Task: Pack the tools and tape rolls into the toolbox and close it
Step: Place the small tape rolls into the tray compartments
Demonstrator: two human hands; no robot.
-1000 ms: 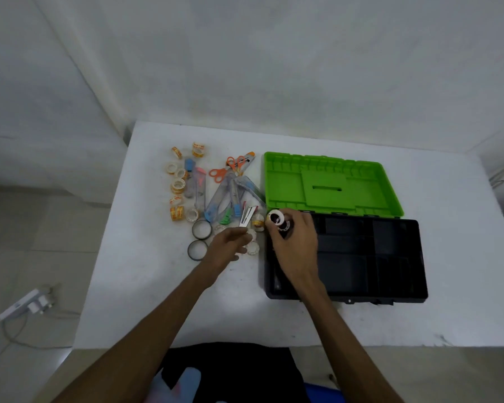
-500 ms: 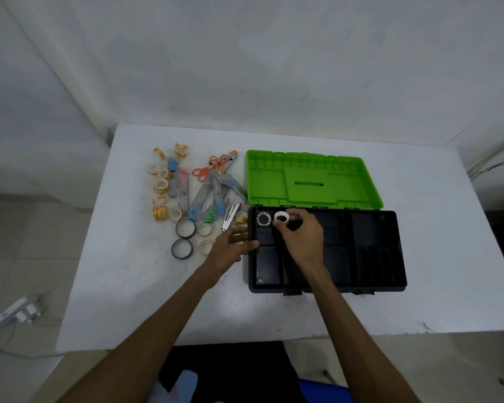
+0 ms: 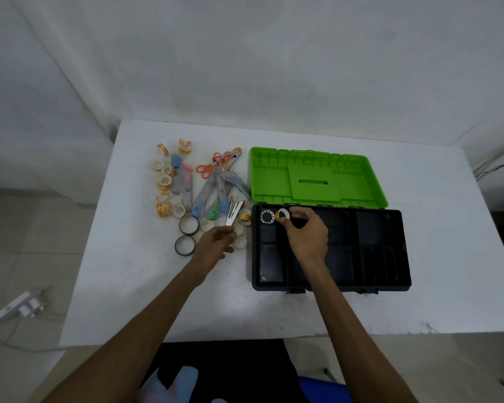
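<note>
Packing step: right hand (image 3: 306,237) pinching tape roll (image 3: 283,214) over toolbox (image 3: 390,228) upper-left compartment, frame centre. Left hand (image 3: 216,242) gripping white tool (image 3: 233,213) above desk (image 3: 128,271). Next: releasing roll beside black-centred roll (image 3: 267,217).

Soft, even, diffuse light, moderately bright, source not visible. White tabletop (image 3: 146,280) slightly washed out, no hard glare. Shadows faint: weak soft ones under the forearms and along the near edge of the black toolbox (image 3: 332,283). Toolbox interior dark, compartment detail muddy. Wide-angle distortion: tabletop edges and wall lines bend toward frame corners. Overall soft, compression-smeared; small tape rolls (image 3: 165,181) at far left corner lack fine detail.
</note>
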